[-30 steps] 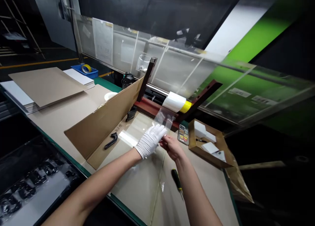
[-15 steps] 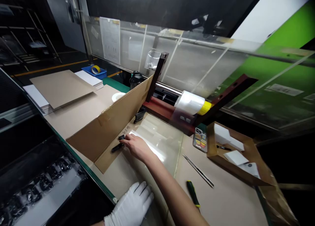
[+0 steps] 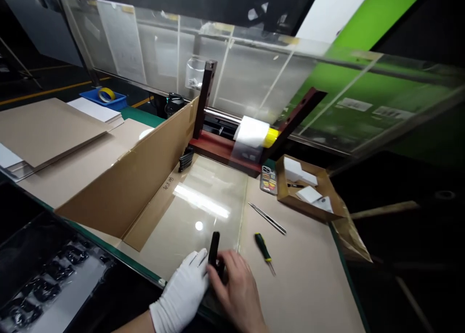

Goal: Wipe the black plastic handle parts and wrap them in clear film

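A slim black part (image 3: 215, 246), perhaps plastic, stands up between my hands at the front of the work surface. My bare right hand (image 3: 240, 289) has its thumb and fingers closed on it from the right; its lower end is hidden. My left hand (image 3: 183, 289), in a white glove, meets the part from the left with its fingers pressed together at it. Beneath the hands lies a clear, shiny sheet (image 3: 218, 178) reflecting a lamp. A short stack of black parts (image 3: 186, 159) rests at the sheet's far left corner.
A cardboard divider (image 3: 127, 178) rises on the left. To the right lie tweezers (image 3: 268, 219), a green screwdriver (image 3: 262, 247), a phone (image 3: 269, 180) and a cardboard tray (image 3: 301, 207) with white pieces. A film roll (image 3: 252, 131) sits in a red frame behind.
My right hand has come back from the cardboard's writing, where two black pieces lay, to my left hand. A black part is now between the hands. The view has swung right.
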Available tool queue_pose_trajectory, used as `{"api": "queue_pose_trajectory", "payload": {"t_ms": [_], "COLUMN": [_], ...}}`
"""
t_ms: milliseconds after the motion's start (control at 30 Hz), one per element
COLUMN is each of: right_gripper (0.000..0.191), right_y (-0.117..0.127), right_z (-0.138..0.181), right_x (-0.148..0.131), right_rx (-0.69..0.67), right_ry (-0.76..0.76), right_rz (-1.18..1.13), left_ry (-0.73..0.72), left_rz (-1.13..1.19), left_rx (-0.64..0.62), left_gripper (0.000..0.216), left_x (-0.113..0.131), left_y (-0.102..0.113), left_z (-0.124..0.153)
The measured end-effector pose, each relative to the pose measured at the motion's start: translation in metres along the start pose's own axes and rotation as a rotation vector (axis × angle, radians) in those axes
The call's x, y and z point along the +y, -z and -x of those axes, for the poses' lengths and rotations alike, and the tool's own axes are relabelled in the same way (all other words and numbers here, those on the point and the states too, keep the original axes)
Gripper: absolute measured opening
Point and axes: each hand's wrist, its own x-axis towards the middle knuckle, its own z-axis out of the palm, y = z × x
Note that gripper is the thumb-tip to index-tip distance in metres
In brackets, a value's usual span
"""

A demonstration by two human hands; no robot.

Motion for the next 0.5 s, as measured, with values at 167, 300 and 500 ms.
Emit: {"api": "queue_pose_trajectory", "payload": {"t_ms": [167,300,500], "right_gripper": [0.021,0.02,0.044], "right_y": [-0.01,-0.005,0.019], "right_z": [-0.057,-0.083,-0.019], "right_x": [0.037,0.045,0.027], "right_rx": [0.084,0.019,-0.204], "right_ry": [-0.104,-0.128,0.006], "right_rz": [0.126,0.112,-0.122], "left_ry": [-0.02,-0.052,0.088], "left_rz": [-0.168,-0.158,0.231], "left_rx": [-0.06,-0.121,-0.222], "left_gripper": [0.048,0.045,0.03], "left_x": [0.007,0.014,0.001], "left_y": [0.025,0.042,0.08], "left_z": [-0.002,-0.011,-0.032]}}
